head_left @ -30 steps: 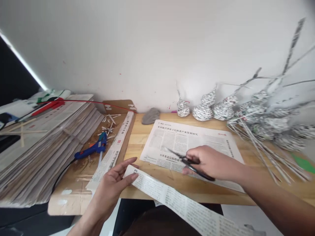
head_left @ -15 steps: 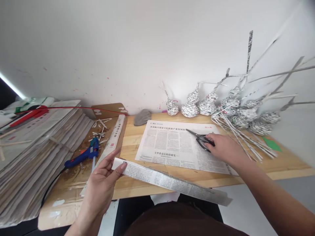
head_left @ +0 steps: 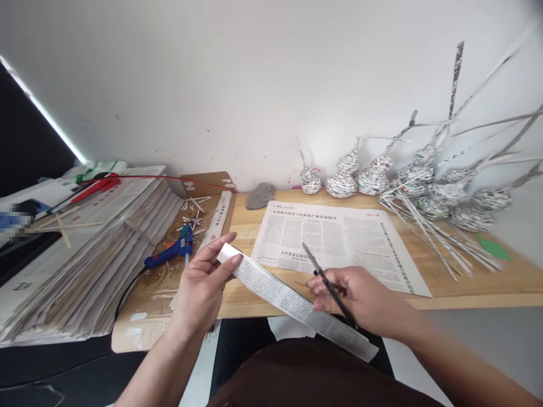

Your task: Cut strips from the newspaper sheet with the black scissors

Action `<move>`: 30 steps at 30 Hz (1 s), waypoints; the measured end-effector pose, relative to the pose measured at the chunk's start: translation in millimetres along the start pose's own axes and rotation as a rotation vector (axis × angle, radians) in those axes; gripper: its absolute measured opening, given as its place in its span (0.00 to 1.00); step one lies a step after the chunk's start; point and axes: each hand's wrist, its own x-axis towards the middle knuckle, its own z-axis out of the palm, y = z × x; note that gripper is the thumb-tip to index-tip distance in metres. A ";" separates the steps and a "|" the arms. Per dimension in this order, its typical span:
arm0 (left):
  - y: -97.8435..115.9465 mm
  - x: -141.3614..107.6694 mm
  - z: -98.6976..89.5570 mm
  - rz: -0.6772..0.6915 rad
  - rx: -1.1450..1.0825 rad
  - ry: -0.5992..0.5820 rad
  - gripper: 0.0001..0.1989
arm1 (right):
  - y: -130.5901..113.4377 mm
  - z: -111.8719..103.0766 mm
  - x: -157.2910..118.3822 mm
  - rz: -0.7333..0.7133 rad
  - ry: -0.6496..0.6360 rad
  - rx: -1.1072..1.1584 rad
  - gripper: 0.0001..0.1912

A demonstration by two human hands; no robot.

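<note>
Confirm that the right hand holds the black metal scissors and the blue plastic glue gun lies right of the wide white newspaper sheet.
Wrong side: the head view shows the blue glue gun left of the wide newspaper sheet. The right hand does hold the scissors.

A blue glue gun (head_left: 169, 254) lies on cardboard (head_left: 131, 336), beside a tall stack of papers (head_left: 106, 271). A grey lump (head_left: 260, 196) sits near the wall (head_left: 254, 85); to its right stand woven gourds (head_left: 343, 183), with paper rods (head_left: 436, 236) in front and a green scrap (head_left: 494, 247) nearby.

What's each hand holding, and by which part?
Left hand: newspaper strip, pinched at one end. Right hand: scissors, by the handles.
</note>
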 end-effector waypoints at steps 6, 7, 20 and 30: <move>17.4 5.5 1.4 0.104 -0.080 0.030 0.20 | 2.5 20.1 1.8 0.034 -0.056 -0.057 0.15; 20.6 7.2 -0.1 0.130 -0.096 0.051 0.20 | 4.0 20.1 1.3 0.036 -0.071 -0.051 0.15; -0.6 -33.7 26.9 -0.233 -0.211 -0.729 0.49 | 10.5 38.4 5.7 -0.064 -0.173 0.428 0.28; -5.8 -13.6 38.3 -0.155 -0.021 -0.300 0.17 | 19.8 47.9 -8.2 -0.028 0.065 0.342 0.27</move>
